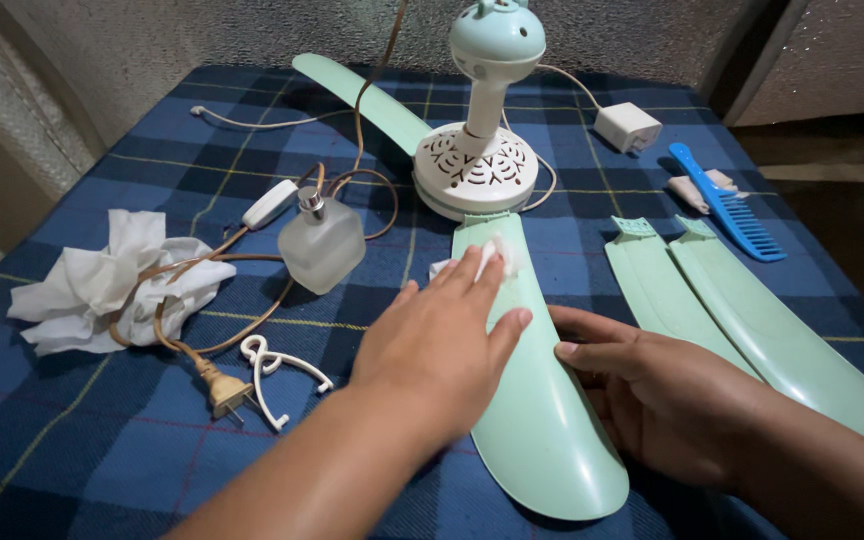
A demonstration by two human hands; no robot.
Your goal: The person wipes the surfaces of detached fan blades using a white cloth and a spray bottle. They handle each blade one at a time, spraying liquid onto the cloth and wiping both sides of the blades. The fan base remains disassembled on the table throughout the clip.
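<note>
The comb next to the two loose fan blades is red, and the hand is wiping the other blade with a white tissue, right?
Not quite. The head view shows the comb is blue, not red. The rest holds: it lies beside the two loose fan blades, and the left hand presses a white tissue on the attached blade.

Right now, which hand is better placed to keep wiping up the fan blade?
Left. The left hand already presses the white tissue onto the attached fan blade; the right hand only steadies the blade's edge.
</note>
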